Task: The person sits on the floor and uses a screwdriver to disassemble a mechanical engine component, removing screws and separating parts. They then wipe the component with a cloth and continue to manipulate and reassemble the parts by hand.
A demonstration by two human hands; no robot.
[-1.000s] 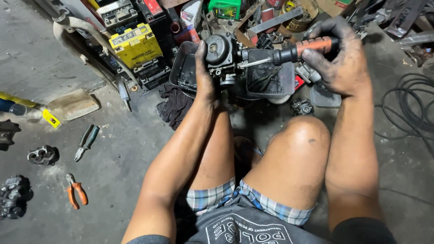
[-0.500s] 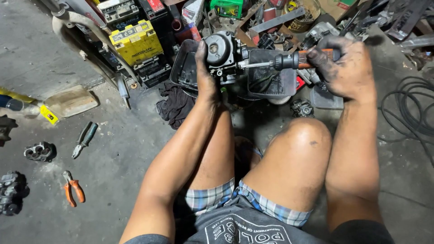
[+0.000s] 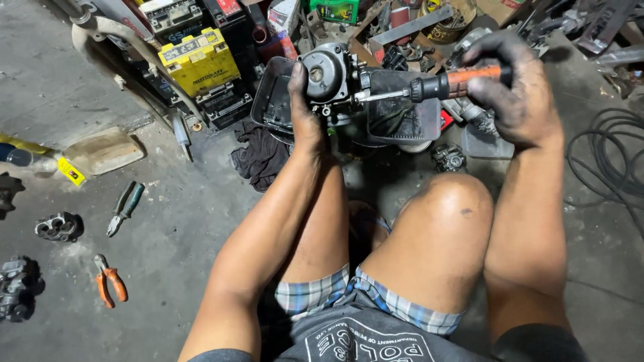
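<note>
My left hand [image 3: 305, 110] grips a grimy metal carburetor [image 3: 327, 74] and holds it up above my knees. My right hand [image 3: 516, 87], black with grease, is closed around the orange and black handle of a screwdriver [image 3: 436, 85]. The screwdriver lies level, and its metal tip meets the right side of the carburetor. Both forearms reach forward over my bent legs.
A black plastic tray [image 3: 396, 117] sits under the carburetor. A yellow battery [image 3: 199, 62] and dark batteries stand at the back left. Green-handled pliers [image 3: 125, 206], orange-handled pliers [image 3: 107, 281] and metal engine parts [image 3: 59, 226] lie on the concrete at left. Cables [image 3: 607, 161] coil at right.
My right hand has shifted along the screwdriver handle, covering the orange grip half a second ago and now showing it again. The carburetor stays in my left hand.
</note>
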